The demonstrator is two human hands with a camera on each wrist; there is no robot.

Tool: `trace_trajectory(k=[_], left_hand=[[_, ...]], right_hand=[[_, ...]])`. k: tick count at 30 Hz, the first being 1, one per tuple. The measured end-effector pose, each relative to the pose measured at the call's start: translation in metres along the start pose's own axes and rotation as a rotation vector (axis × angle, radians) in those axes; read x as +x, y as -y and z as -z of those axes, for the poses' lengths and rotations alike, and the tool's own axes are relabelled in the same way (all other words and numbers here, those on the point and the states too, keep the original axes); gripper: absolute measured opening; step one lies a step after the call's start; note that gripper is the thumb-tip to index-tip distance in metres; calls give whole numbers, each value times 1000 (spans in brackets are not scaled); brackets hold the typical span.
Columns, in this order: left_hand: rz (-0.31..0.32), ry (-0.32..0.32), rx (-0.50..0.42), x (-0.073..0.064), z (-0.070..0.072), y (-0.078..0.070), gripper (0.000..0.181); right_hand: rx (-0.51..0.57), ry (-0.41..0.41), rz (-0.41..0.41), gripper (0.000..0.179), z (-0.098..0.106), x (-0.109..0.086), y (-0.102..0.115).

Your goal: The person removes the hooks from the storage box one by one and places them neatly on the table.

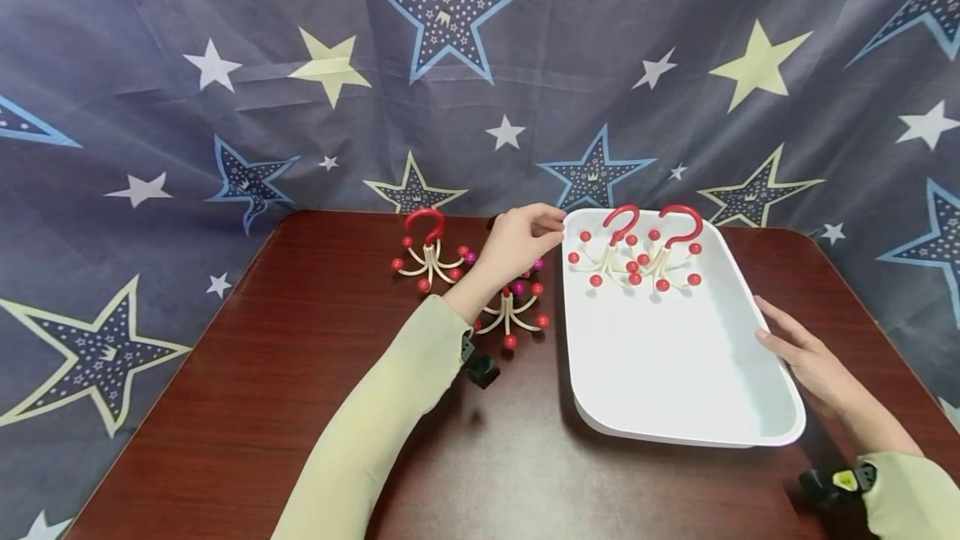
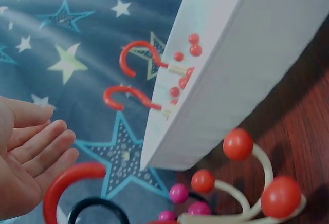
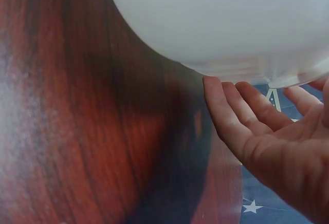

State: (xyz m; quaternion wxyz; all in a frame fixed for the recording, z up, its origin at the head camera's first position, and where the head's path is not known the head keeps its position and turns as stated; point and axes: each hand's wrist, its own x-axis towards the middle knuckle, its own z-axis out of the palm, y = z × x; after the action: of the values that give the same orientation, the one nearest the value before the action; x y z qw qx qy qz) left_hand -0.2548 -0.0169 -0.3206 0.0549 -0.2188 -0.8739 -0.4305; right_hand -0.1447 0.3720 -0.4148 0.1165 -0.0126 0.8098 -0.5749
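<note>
My left hand (image 1: 521, 240) hovers at the left rim of a white tray (image 1: 675, 365), fingers loosely bent with nothing in them. My right hand (image 1: 806, 361) grips the tray's right side, thumb over the rim and fingers against the underside in the right wrist view. Two hook-topped hangers, a left one (image 1: 609, 257) and a right one (image 1: 663, 260), lie at the tray's far end; both have red hooks and cream arms tipped with red balls. Beneath my left forearm sits a similar hanger (image 1: 507, 312), beside a purple-balled one (image 1: 519, 287) mostly hidden by my hand.
Another red-balled hanger (image 1: 430, 258) lies left of my left hand on the dark wooden table (image 1: 247, 373). A star-patterned cloth (image 1: 285, 140) hangs along the table's back edge. In the left wrist view a black hook (image 2: 97, 203) shows near a red hook (image 2: 51, 193).
</note>
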Motion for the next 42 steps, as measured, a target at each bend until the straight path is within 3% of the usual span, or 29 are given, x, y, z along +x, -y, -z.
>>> trace_trajectory(k=[7,16,22,26,32,36,42], left_hand=[[17,11,13,19,-19,-7,25],[74,6,-52,46,-55,-20,29],[171,-94,-163,58,-81,-20,28],[229,-161,-152,63,-94,-18,27],[243,-162,-82,67,-101,-17,31],[258,-156,-86,69,-103,-19,31],[263,-196,-84,71,-105,-15,23]], right_hand=[[-12,5,-12,62,0,-1,0],[-60,-10,-40,63,2,-2,0],[-82,-8,-26,63,3,-2,-1],[-107,-18,-49,64,2,0,0],[-122,-21,-51,64,2,1,3],[-96,-16,-41,64,2,0,3],[-95,-18,-62,64,1,1,3]])
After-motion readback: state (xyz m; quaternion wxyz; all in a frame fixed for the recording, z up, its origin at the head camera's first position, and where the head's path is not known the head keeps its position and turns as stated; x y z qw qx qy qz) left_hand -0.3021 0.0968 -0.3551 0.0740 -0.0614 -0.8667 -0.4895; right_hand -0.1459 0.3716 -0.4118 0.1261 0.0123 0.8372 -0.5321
